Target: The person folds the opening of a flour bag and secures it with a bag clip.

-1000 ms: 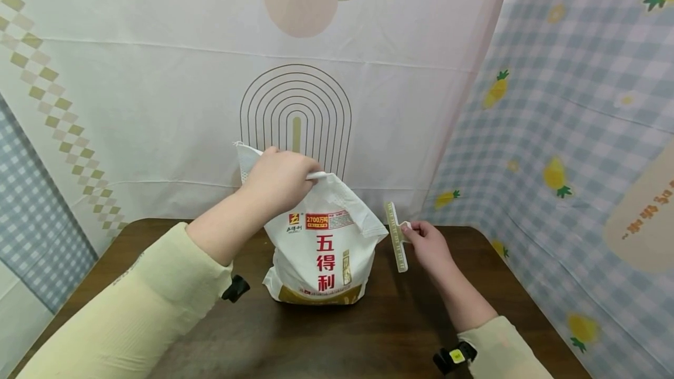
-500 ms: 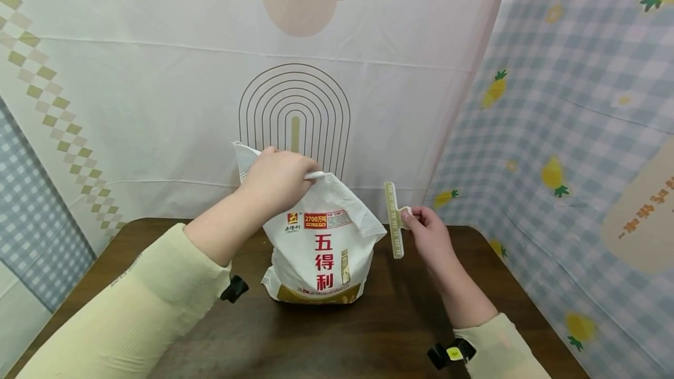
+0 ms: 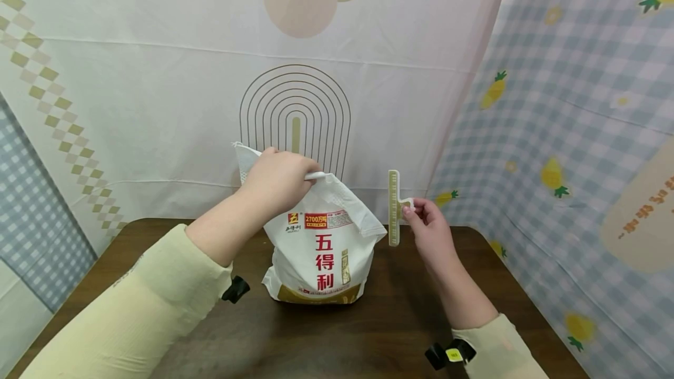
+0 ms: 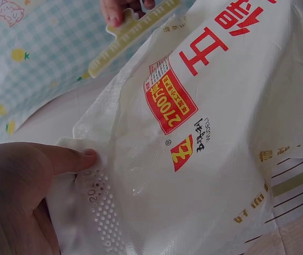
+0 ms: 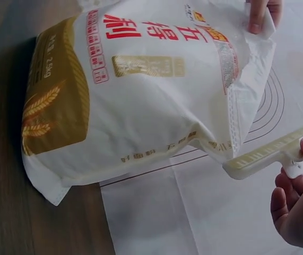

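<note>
A white flour bag [image 3: 300, 250] with red lettering and a gold base stands upright on the table. My left hand [image 3: 281, 180] grips its folded top edge; the left wrist view shows the thumb [image 4: 77, 159] pressed on the fold beside a patch of small holes. To the right of the bag, my right hand [image 3: 433, 233] pinches the handle of a long bag clip [image 3: 394, 209], cream with a yellowish face. The clip is held nearly vertical, apart from the bag in the head view. In the right wrist view the clip [image 5: 268, 154] reaches toward the bag's top corner.
A dark brown wooden table [image 3: 337, 344] lies under the bag. Behind it hangs a white cloth [image 3: 158, 104] with printed arches, and a blue checked cloth [image 3: 553, 104] with pineapples closes off the right side.
My right hand has raised the bag clip and turned it from a slant to nearly upright. The left hand and the flour bag have stayed in place.
</note>
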Tool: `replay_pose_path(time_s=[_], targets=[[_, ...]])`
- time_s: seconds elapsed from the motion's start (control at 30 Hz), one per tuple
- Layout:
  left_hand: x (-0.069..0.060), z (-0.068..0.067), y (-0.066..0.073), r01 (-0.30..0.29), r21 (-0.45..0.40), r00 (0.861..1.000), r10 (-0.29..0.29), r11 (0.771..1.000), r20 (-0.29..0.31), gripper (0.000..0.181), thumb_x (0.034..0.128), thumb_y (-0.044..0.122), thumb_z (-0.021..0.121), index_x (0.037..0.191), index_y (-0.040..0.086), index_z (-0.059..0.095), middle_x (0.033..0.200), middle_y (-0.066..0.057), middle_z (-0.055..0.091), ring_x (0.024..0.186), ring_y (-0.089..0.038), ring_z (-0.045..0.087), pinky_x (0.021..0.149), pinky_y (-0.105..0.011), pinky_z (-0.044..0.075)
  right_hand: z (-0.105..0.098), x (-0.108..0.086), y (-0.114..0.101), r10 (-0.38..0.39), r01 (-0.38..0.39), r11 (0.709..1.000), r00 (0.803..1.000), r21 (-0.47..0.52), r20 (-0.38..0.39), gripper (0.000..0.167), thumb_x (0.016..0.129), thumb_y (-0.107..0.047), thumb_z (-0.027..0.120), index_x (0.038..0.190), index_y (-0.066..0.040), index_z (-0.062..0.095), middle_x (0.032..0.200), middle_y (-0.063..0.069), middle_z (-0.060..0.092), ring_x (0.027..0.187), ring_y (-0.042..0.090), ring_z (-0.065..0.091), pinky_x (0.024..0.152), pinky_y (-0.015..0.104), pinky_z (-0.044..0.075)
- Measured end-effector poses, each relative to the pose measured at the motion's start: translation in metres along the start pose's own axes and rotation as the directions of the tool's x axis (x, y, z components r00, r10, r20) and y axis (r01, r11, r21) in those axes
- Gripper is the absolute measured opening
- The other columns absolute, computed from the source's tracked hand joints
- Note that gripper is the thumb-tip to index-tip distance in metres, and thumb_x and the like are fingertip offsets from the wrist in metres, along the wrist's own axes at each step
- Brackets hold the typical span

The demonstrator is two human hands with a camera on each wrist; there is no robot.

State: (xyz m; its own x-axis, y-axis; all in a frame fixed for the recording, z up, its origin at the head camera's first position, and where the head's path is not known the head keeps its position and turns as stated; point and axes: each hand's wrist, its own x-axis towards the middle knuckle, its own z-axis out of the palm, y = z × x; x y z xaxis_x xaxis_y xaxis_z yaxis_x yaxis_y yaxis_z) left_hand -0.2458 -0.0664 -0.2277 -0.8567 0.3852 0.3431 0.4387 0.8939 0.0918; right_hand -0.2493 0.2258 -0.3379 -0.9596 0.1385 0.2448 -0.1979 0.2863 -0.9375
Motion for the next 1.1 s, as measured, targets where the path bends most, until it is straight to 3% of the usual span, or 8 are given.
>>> replay_pose_path(time_s=[0.17, 0.4, 0.6, 0.83, 1.1], targets=[[0.001, 0.000, 0.000, -0.005, 0.002, 1.000, 0.005, 1.000, -0.002, 0.019, 0.0957, 0.022, 0.064, 0.111, 0.020, 0.075, 0.108, 0.002, 0.074, 0.100, -0.019, 0.067, 0.090, -0.042, 0.036, -0.002, -0.003, -0.003, -0.124, 0.126, 0.990, 0.991, 0.057, -0.042, 0.032, 0.100, -0.018, 0.060, 0.124, 0.002, 0.055, 0.100, 0.002, 0.057, 0.089, 0.013, 0.051, 0.077, 0.019, 0.045], [0.002, -0.001, 0.001, -0.004, 0.009, 1.000, 0.004, 1.000, -0.007, 0.017, 0.0955, 0.022, 0.065, 0.109, 0.020, 0.075, 0.106, 0.002, 0.074, 0.100, -0.019, 0.068, 0.090, -0.042, 0.037, 0.003, -0.001, -0.004, -0.270, 0.293, 0.929, 0.954, 0.227, -0.127, 0.024, 0.098, 0.000, 0.058, 0.117, 0.013, 0.054, 0.096, -0.003, 0.063, 0.091, 0.010, 0.062, 0.085, 0.020, 0.050], [0.003, 0.001, 0.001, -0.010, 0.015, 1.000, 0.010, 1.000, 0.005, 0.018, 0.0955, 0.022, 0.064, 0.110, 0.020, 0.075, 0.107, 0.003, 0.074, 0.100, -0.018, 0.068, 0.090, -0.042, 0.037, 0.004, 0.004, 0.002, -0.282, 0.320, 0.904, 0.945, 0.285, -0.165, 0.017, 0.097, 0.005, 0.057, 0.112, 0.012, 0.055, 0.093, -0.004, 0.064, 0.088, 0.009, 0.062, 0.083, 0.020, 0.051], [0.002, 0.001, 0.002, 0.000, 0.016, 1.000, 0.000, 1.000, 0.002, 0.017, 0.0960, 0.023, 0.064, 0.109, 0.021, 0.075, 0.105, 0.004, 0.074, 0.095, -0.017, 0.067, 0.088, -0.041, 0.036, 0.007, 0.007, 0.005, -0.305, 0.332, 0.886, 0.943, 0.322, -0.134, 0.020, 0.095, 0.008, 0.058, 0.112, 0.017, 0.054, 0.091, -0.004, 0.065, 0.086, 0.008, 0.061, 0.081, 0.020, 0.051], [0.002, 0.001, 0.002, 0.003, 0.014, 1.000, -0.003, 1.000, -0.003, 0.018, 0.0958, 0.023, 0.064, 0.109, 0.021, 0.075, 0.105, 0.004, 0.074, 0.091, -0.016, 0.067, 0.085, -0.040, 0.035, 0.016, 0.008, 0.002, -0.362, 0.368, 0.906, 0.930, 0.210, -0.069, 0.018, 0.092, 0.009, 0.061, 0.110, 0.014, 0.058, 0.091, -0.009, 0.066, 0.085, 0.006, 0.062, 0.077, 0.018, 0.051]])
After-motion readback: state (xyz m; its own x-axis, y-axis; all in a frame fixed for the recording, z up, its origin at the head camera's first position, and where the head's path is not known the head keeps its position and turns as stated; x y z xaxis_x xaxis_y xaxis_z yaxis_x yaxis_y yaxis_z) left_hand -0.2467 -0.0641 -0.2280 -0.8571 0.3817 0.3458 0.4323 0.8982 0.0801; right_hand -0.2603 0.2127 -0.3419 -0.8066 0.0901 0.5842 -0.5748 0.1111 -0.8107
